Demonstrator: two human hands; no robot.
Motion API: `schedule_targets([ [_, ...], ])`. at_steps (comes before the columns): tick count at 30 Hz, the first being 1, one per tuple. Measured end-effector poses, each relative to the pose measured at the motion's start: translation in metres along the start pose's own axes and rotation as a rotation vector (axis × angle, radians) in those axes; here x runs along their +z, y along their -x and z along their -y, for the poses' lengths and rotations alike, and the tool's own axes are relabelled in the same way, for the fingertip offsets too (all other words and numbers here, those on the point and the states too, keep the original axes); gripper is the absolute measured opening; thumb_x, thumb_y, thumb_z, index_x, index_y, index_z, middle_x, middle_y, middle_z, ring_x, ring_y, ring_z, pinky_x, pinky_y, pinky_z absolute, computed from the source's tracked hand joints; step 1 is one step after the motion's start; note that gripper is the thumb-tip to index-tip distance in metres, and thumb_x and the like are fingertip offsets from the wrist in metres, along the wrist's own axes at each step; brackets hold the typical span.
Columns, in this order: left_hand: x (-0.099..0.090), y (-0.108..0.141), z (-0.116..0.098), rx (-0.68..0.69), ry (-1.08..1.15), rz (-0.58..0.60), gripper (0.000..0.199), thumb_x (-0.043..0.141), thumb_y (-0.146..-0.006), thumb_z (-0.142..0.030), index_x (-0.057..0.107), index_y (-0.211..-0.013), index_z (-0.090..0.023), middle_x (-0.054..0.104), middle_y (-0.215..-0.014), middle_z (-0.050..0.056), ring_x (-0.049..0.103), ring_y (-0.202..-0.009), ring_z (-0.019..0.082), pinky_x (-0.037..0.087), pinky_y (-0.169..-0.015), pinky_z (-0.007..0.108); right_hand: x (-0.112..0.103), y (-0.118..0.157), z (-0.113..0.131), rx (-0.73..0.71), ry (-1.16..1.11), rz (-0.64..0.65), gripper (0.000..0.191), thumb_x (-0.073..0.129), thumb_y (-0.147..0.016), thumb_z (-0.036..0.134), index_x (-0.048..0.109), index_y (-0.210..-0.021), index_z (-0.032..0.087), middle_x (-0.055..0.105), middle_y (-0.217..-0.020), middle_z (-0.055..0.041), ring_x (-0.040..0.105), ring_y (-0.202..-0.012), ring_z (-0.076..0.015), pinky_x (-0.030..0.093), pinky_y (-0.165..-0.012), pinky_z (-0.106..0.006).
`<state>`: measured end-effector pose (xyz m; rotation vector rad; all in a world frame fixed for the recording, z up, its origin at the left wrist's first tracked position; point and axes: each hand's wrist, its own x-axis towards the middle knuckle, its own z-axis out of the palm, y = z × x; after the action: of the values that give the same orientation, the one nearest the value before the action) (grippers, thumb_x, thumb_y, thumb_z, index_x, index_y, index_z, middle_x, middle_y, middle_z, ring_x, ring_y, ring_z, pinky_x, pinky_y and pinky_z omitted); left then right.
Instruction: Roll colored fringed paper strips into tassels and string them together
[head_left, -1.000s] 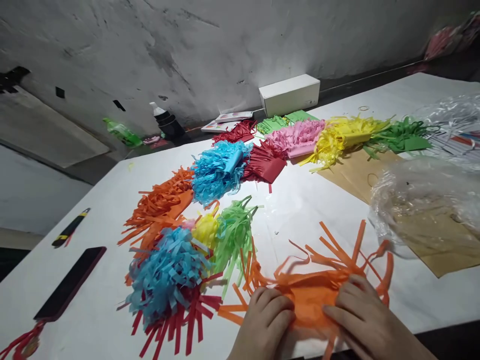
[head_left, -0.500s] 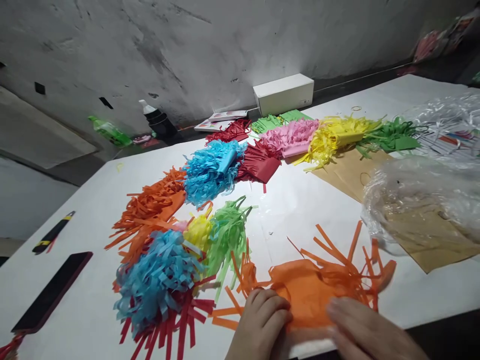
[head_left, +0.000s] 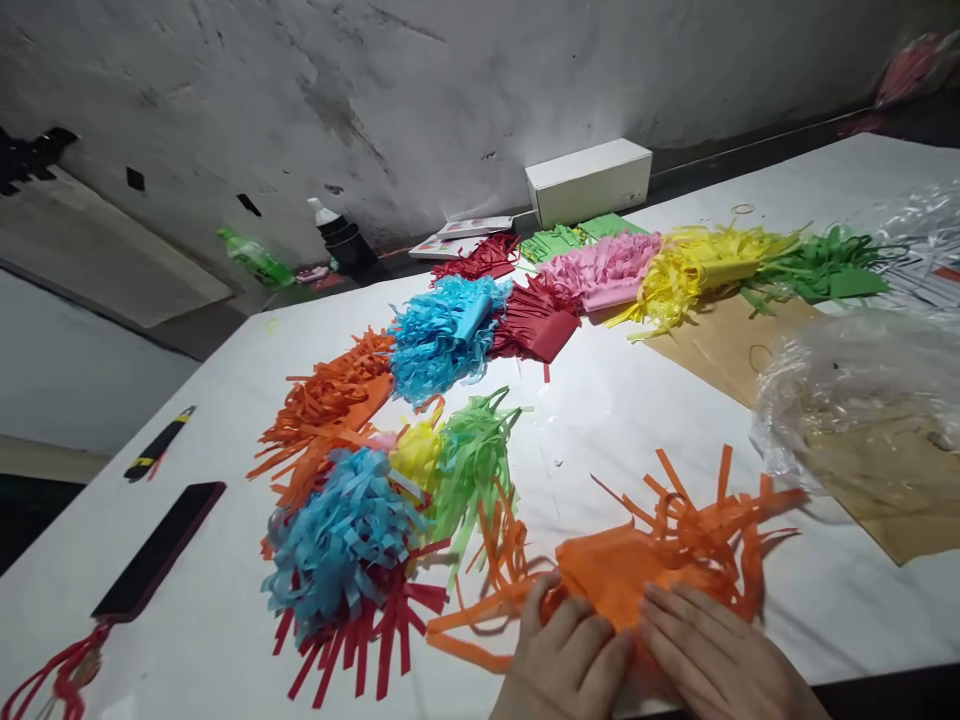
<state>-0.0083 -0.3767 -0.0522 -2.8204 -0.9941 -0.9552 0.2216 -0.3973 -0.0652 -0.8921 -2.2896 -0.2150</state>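
A sheet of orange tissue paper [head_left: 611, 565] with fringed ends lies at the table's near edge, its strips spreading out left and right. My left hand [head_left: 571, 650] is closed on its left part, fingers curled over it. My right hand [head_left: 716, 645] grips the near right part, fingers long and close together, the thumb hidden. The paper's near edge is partly covered by both hands. To the left lie a blue tissue tassel [head_left: 341, 545] over red strips [head_left: 390, 620], a light green tassel [head_left: 474, 460] and a yellow tassel [head_left: 420, 455].
An orange tassel [head_left: 330, 400], a blue one [head_left: 446, 335], red [head_left: 540, 325], pink [head_left: 604, 270], yellow [head_left: 712, 260] and green [head_left: 832, 270] ones arc behind. Clear plastic [head_left: 847, 390] covers brown paper [head_left: 892, 500] at right. A phone [head_left: 161, 550] and a cutter [head_left: 159, 445] lie left.
The hands have come closer together on the orange paper, and its middle is more bunched and narrower. The view has swung a little left, so everything sits further right.
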Motion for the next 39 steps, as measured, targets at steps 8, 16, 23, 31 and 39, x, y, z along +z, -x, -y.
schedule_targets([
  [8, -0.064, 0.023, 0.042, -0.183, -0.165, 0.169, 0.038, 0.06, -0.092, -0.058, 0.067, -0.093, -0.02, 0.07, -0.108, 0.012, 0.06, -0.104, 0.032, 0.038, -0.1, 0.051, 0.017, 0.029, 0.004, 0.046, 0.021, -0.078, 0.036, 0.041, -0.102, 0.017, 0.07, -0.124, 0.019, 0.079, -0.109, -0.0053, 0.075, -0.104, -0.02, 0.053, -0.105, -0.03],
  [16, 0.011, 0.022, 0.005, -0.134, 0.08, -0.059, 0.033, 0.039, -0.108, -0.025, 0.068, -0.094, -0.023, 0.076, -0.08, -0.004, 0.067, -0.087, 0.017, 0.008, -0.126, 0.049, -0.003, -0.012, -0.002, 0.147, -0.037, -0.038, 0.027, 0.044, -0.098, 0.01, 0.069, -0.105, 0.017, 0.08, -0.088, -0.0009, 0.076, -0.081, -0.016, 0.056, -0.085, -0.027],
  [23, 0.01, 0.004, 0.005, -0.504, 0.172, 0.035, 0.022, 0.041, -0.099, -0.015, 0.06, -0.107, -0.023, 0.067, -0.079, 0.003, 0.061, -0.076, 0.022, 0.041, -0.098, 0.053, 0.007, -0.003, -0.001, 0.438, 0.028, 0.013, 0.024, 0.049, -0.102, 0.023, 0.06, -0.121, 0.014, 0.074, -0.094, -0.0087, 0.071, -0.086, -0.0232, 0.049, -0.086, -0.04],
  [31, 0.001, -0.014, 0.017, -0.515, -0.004, 0.204, 0.019, 0.049, -0.095, -0.01, 0.059, -0.105, -0.022, 0.068, -0.083, 0.0, 0.06, -0.076, 0.022, 0.038, -0.092, 0.049, 0.025, -0.018, -0.018, 0.557, 0.141, 0.079, 0.028, 0.045, -0.105, 0.027, 0.059, -0.126, 0.015, 0.072, -0.083, -0.0064, 0.067, -0.075, -0.0247, 0.045, -0.078, -0.044],
  [39, 0.005, -0.014, 0.017, -0.566, 0.052, 0.11, 0.021, 0.046, -0.092, -0.007, 0.059, -0.102, -0.022, 0.063, -0.079, 0.001, 0.056, -0.074, 0.023, 0.037, -0.093, 0.052, -0.003, -0.017, -0.008, 0.027, 0.079, 0.098, 0.039, 0.041, -0.095, 0.005, 0.068, -0.121, 0.016, 0.076, -0.12, -0.0058, 0.068, -0.113, -0.0231, 0.046, -0.104, -0.038],
])
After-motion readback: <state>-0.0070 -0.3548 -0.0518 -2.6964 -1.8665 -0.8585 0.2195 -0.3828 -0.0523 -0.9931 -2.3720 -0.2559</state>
